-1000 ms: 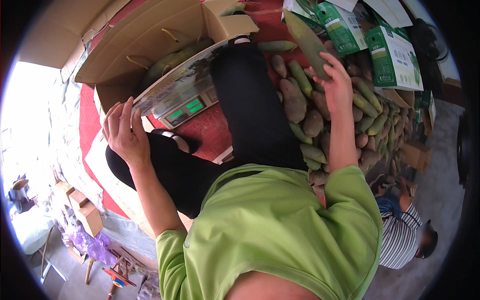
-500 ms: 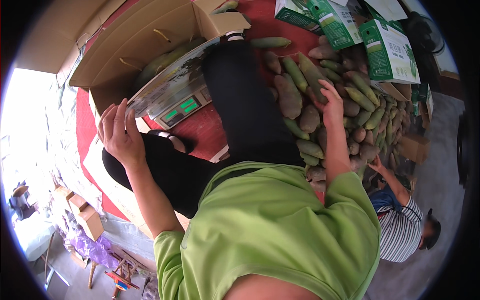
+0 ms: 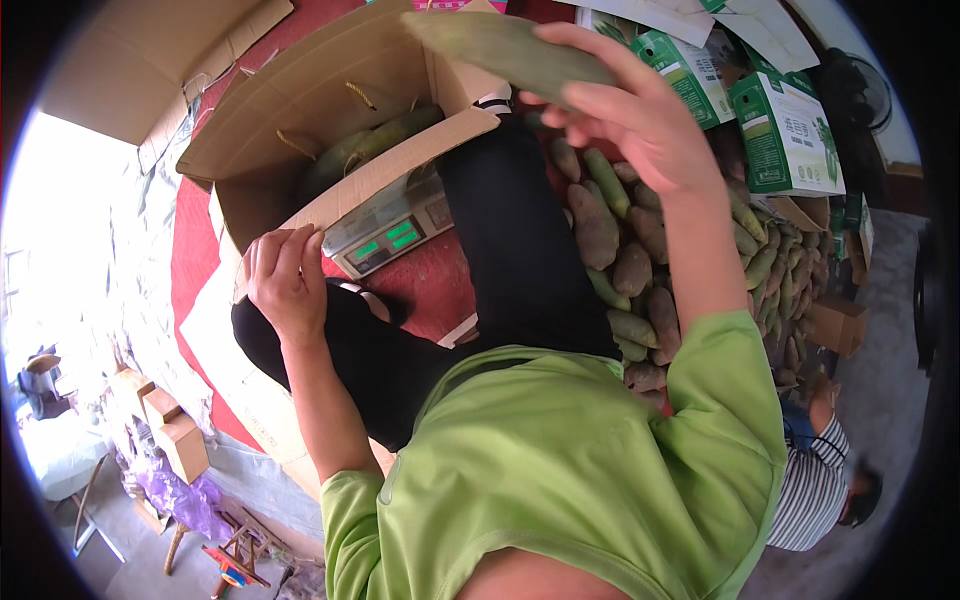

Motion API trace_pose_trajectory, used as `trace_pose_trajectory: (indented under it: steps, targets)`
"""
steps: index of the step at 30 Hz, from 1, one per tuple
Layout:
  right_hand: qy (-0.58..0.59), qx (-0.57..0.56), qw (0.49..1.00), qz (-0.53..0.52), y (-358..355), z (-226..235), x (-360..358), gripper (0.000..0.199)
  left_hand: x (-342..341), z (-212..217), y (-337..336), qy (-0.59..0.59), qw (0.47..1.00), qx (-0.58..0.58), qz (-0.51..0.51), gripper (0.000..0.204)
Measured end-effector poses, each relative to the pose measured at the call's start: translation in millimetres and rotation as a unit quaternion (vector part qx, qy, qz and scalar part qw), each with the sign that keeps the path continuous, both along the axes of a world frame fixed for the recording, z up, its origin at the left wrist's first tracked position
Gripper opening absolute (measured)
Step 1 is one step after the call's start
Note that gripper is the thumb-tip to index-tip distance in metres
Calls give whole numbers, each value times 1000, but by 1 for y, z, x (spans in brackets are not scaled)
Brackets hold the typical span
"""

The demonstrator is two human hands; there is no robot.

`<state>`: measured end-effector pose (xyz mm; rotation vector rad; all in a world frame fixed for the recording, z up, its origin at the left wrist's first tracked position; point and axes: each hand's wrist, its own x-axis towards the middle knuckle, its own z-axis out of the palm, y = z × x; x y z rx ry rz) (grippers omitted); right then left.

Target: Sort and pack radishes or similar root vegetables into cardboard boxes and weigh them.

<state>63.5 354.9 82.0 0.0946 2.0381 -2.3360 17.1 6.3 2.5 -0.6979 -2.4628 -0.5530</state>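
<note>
My right hand (image 3: 640, 110) is raised above the box's far right corner, with its fingers wrapped round a long green radish (image 3: 500, 48), slightly blurred by motion. At the box's near left corner, my left hand (image 3: 288, 280) pinches the flap edge of an open cardboard box (image 3: 400, 150). Inside the box lie several large green radishes (image 3: 385, 133), partly hidden by its near flap. The box rests on a digital scale (image 3: 385, 245) with lit green displays. To my right spreads a pile of green and brownish radishes (image 3: 600, 220).
Green and white cartons (image 3: 785, 130) stand behind the pile. A person in a striped shirt (image 3: 815, 490) is at the right, beyond a small brown box (image 3: 838, 325). A red mat (image 3: 425, 290) lies underneath. More cardboard (image 3: 150, 60) is at the far left.
My right hand has lifted the radish from the pile and moved it up and left toward the box. My left hand has closed on the flap, which now leans outward over the scale.
</note>
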Motion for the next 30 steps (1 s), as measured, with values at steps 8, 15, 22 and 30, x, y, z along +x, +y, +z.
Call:
trace_pose_trajectory:
  steps: [8,15,22,30]
  targets:
    - [13,57,994,95,-107,-20,-67,73,-1,-4,2,-17,999,30,-7,5]
    - [114,24,991,65,-106,-47,-53,48,-1,-7,1,-41,999,25,-20,8]
    - [-32,11,980,-197,1,-114,9,24,-3,-8,2,-28,1000,8,-11,10]
    - [-240,206,867,-385,111,-293,130,23,-6,-17,-1,-39,999,6,10,13]
